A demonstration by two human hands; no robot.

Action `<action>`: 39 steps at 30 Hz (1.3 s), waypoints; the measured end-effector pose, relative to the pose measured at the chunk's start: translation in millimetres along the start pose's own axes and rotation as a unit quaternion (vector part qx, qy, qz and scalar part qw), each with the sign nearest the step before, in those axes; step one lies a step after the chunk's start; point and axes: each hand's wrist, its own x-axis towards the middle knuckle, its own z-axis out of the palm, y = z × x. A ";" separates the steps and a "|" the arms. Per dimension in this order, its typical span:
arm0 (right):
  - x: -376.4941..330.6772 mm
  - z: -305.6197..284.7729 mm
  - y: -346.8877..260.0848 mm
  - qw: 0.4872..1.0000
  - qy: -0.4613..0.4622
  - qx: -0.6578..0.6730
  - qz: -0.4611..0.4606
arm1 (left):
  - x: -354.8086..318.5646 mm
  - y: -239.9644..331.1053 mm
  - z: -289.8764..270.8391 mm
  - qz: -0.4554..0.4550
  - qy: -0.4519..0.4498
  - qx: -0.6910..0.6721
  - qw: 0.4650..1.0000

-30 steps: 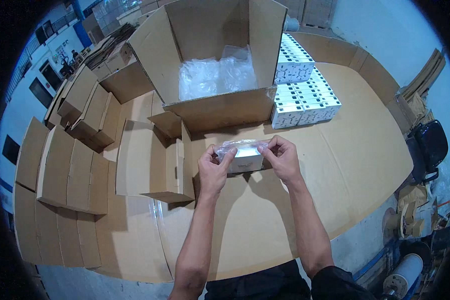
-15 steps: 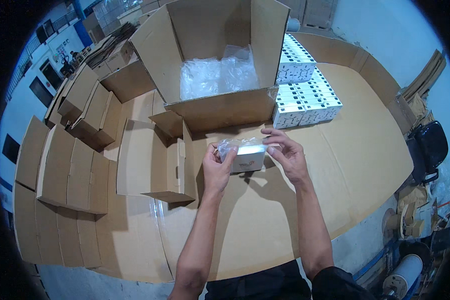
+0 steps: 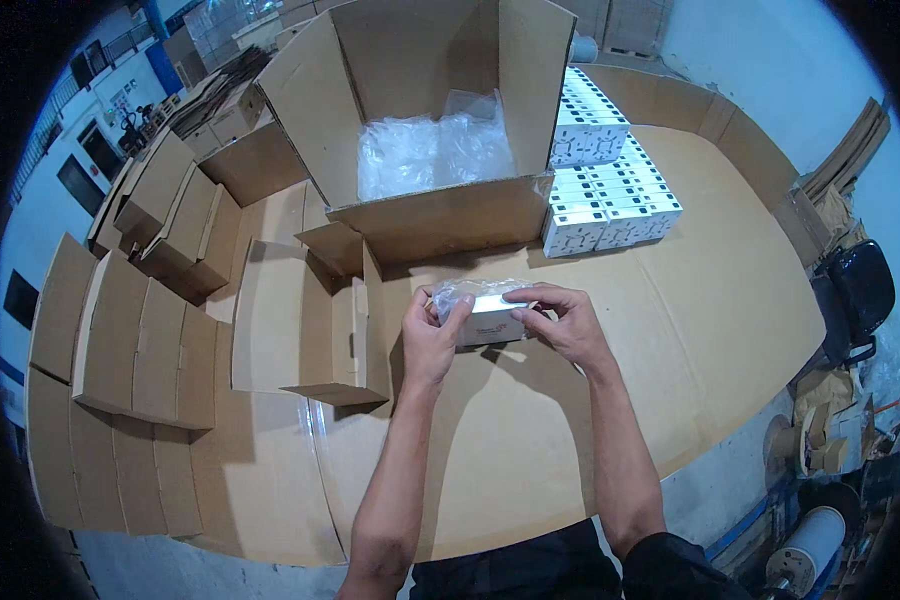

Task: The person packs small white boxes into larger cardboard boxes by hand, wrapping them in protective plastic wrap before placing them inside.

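Note:
Between my two hands is a small white box [image 3: 488, 328], partly covered by a clear plastic bag [image 3: 453, 292]. My left hand [image 3: 431, 335] grips the box and bag at the left end, thumb on the front. At the right end, my right hand [image 3: 565, 325] pinches the box's upper edge with thumb and fingers. The box's top catches bright glare, so where the bag ends on it is hard to make out. Just left of my hands stands an open brown carton [image 3: 315, 325] with its flap spread out.
A large open carton [image 3: 440, 215] holding clear plastic bags [image 3: 435, 150] stands beyond my hands. Stacked white patterned boxes [image 3: 610, 205] sit at its right. Several closed brown cartons [image 3: 135, 345] line the left side. Cardboard covers the table [image 3: 710, 330]. A black chair [image 3: 855, 300] is at far right.
My right hand has moved left and slightly down, its raised fingers closing onto the box's right end. My left hand keeps its grip on the box and bag.

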 end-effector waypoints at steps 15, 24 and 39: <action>-0.6 0.9 -4.8 0.999 0.001 -0.032 0.021 | -1.1 1.4 -1.2 -0.015 -0.016 -0.006 1.000; 0.0 0.7 -8.0 0.999 -0.001 -0.031 0.037 | -23.0 0.1 11.2 0.339 0.171 0.331 0.864; -1.7 -3.6 -5.9 0.999 -0.016 -0.050 0.001 | -28.1 8.5 25.6 0.431 0.008 0.459 0.777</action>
